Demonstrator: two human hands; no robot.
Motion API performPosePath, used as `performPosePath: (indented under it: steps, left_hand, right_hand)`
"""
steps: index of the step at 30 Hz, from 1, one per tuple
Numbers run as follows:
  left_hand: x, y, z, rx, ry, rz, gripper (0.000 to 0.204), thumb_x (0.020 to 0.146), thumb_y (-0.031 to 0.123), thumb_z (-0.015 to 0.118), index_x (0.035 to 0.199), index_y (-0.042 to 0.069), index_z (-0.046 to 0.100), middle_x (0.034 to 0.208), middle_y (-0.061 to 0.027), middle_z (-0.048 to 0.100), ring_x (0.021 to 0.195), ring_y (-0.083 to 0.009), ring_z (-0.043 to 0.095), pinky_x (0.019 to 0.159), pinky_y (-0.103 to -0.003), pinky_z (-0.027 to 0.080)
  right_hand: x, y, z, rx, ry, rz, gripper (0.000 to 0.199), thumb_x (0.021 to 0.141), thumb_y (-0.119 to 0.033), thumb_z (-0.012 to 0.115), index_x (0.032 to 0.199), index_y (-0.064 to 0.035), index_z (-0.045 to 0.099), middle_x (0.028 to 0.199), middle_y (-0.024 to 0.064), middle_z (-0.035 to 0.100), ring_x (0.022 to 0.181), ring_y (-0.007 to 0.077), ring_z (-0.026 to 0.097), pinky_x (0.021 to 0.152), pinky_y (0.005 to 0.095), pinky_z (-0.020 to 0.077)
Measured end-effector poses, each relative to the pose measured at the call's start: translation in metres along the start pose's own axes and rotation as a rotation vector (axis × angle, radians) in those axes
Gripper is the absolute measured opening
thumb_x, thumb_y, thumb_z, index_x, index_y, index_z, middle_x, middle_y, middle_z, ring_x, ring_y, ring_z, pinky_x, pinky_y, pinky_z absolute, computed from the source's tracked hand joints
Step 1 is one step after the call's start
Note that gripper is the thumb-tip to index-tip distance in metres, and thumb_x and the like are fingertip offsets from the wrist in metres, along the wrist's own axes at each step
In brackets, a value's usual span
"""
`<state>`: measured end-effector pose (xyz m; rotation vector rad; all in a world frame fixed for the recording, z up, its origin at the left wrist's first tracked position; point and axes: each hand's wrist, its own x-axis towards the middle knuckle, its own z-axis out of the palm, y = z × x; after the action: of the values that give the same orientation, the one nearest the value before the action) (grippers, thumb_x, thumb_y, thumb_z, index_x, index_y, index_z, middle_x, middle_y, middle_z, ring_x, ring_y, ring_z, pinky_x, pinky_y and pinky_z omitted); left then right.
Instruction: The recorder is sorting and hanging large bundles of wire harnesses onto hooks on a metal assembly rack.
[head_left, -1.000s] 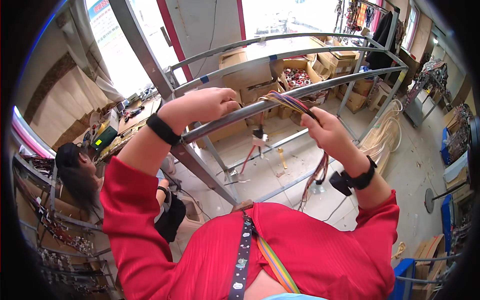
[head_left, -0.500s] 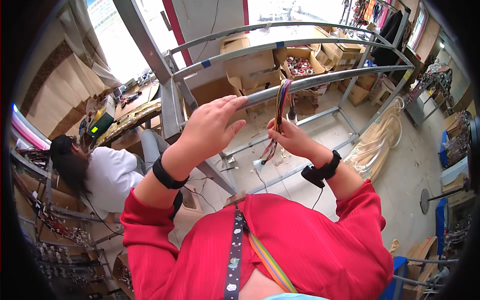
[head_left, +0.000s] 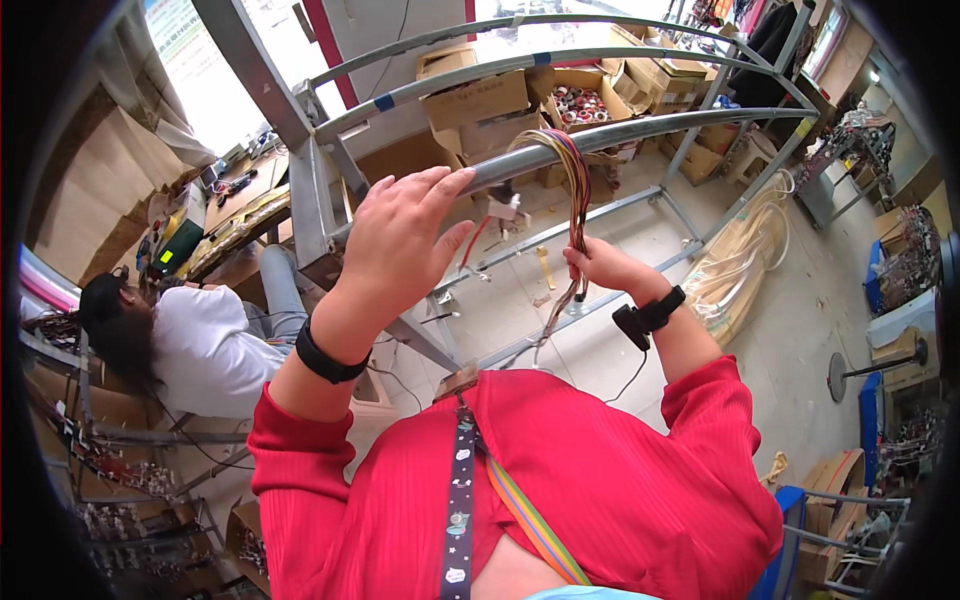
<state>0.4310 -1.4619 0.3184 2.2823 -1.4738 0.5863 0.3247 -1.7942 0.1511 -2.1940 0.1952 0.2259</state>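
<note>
A bundle of thin multicoloured wires (head_left: pixel 577 185) is draped over the nearest grey metal rail (head_left: pixel 660 126). My right hand (head_left: pixel 612 265) is closed round the near side of the bundle, below the rail, and loose wire ends trail beneath it toward my red top. On the rail's far side, a white connector (head_left: pixel 508 208) with a red wire hangs lower down, slightly blurred. My left hand (head_left: pixel 405 228) rests against the rail left of the bundle, its fingers stretched out and holding nothing.
Beyond the rail stand cardboard boxes (head_left: pixel 480 105), one with rolls of tape inside. A person in a white shirt (head_left: pixel 205 345) sits at the left by a workbench (head_left: pixel 262 235). Pale tubing (head_left: pixel 745 265) lies on the floor at right. Wire racks (head_left: pixel 120 470) stand lower left.
My right hand has moved down and a little right with the wire bundle, which now spreads wider over the rail. The white connector now shows beyond the rail. My left hand stays on the rail.
</note>
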Motion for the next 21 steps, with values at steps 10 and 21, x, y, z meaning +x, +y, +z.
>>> performPosePath:
  steps: [10,21]
  left_hand:
    - [0.001,0.005,0.005,0.045,0.058,-0.009,0.052,0.097,0.032,0.071,0.145,0.017,0.057,0.136,-0.011,0.066,0.124,-0.033,0.063,0.113,-0.052,0.042]
    - [0.009,0.017,0.013,0.084,0.102,-0.051,0.054,0.092,0.022,0.075,0.144,0.022,0.059,0.135,-0.0055,0.068,0.122,-0.0297,0.065,0.111,-0.053,0.043]
  right_hand:
    - [-0.003,-0.006,-0.001,0.085,0.625,-0.528,0.061,0.105,-0.033,0.068,0.153,-0.0075,0.041,0.145,0.0171,0.054,0.127,0.028,0.058,0.108,0.0423,0.0481]
    - [0.017,-0.145,-0.093,-0.508,1.144,-0.897,0.017,0.105,-0.018,0.061,0.113,-0.005,0.069,0.11,0.0097,0.07,0.098,0.0276,0.069,0.09,0.0403,0.055]
